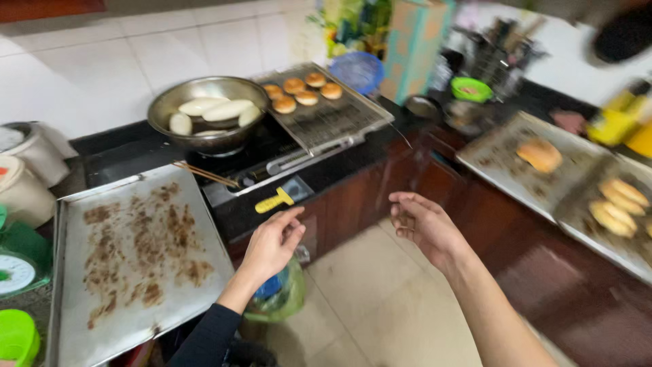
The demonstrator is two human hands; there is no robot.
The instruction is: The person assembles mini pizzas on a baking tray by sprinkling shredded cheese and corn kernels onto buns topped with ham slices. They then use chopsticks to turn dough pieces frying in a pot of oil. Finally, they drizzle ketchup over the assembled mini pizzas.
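Both of the person's arms reach forward from the bottom of the view. The left hand (272,245) is raised with the wrist bent, its fingers loosely curled and slightly spread, holding nothing; a dark sleeve covers the left forearm up to the wrist. The right hand (424,224) is held out with the palm turned inward toward the left, fingers relaxed and half curled, also empty. The right forearm is bare.

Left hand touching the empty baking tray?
Apart. The head view shows the left hand raised and open in the air, with dark cabinet front visible between it and the right edge of the stained baking tray.
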